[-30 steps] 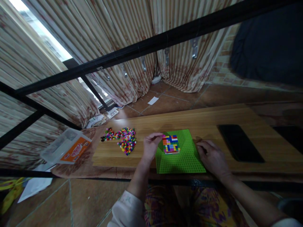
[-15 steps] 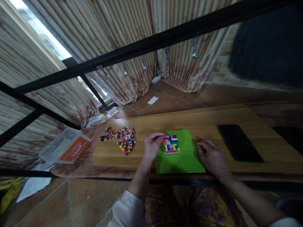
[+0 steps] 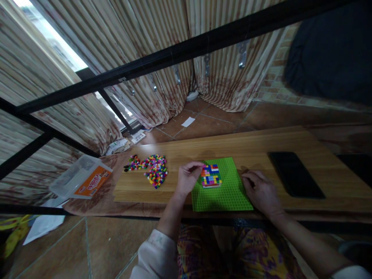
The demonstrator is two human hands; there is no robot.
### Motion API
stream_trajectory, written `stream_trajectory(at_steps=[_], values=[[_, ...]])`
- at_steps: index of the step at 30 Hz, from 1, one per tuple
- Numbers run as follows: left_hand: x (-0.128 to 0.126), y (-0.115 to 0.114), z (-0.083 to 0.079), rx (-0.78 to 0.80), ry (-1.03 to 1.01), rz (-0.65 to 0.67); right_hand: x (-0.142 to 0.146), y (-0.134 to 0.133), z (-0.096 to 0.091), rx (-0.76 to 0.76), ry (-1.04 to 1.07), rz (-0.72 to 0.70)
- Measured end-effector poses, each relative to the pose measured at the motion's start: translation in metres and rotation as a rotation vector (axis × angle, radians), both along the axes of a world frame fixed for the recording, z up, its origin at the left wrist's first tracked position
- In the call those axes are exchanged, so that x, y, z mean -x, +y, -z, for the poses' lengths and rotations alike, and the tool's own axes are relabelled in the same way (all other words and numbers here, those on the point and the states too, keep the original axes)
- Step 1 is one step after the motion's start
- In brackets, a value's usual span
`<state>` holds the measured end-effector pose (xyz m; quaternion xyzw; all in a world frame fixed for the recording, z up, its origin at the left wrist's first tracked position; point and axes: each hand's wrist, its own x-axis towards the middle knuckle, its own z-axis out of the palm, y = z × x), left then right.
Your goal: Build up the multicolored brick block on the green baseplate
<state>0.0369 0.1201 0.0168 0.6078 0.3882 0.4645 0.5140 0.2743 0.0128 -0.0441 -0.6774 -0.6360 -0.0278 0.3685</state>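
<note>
A green baseplate (image 3: 225, 193) lies on the wooden table (image 3: 250, 145) in front of me. A small block of multicoloured bricks (image 3: 210, 175) is built on its far left part. My left hand (image 3: 187, 179) pinches its fingertips at the block's top left corner; what they hold is too small to make out. My right hand (image 3: 260, 192) rests with curled fingers on the table, touching the baseplate's right edge. A heap of loose coloured bricks (image 3: 154, 170) lies to the left of my left hand.
A black phone (image 3: 295, 174) lies flat on the table to the right. A clear plastic box with an orange label (image 3: 83, 180) sits off the table's left end. Black metal bars (image 3: 174, 58) cross above. Striped curtains hang behind; papers lie on the tiled floor.
Both hands stay almost still. The left fingertips stay pinched at the block's corner, and the view has shifted slightly.
</note>
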Motion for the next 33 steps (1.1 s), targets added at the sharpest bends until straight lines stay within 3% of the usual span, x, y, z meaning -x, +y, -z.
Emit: stream_trajectory(at_steps=[7,19,33], values=[[-0.001,0.001,-0.002,0.007,0.015,-0.015,0.0,-0.001,0.001,0.026,0.012,-0.004],[0.004,0.003,0.012,-0.14,0.03,-0.002,-0.003,0.0,0.005,0.025,0.022,-0.007],[0.004,0.001,0.006,-0.099,0.011,0.006,-0.002,-0.001,0.002,0.037,0.016,0.016]])
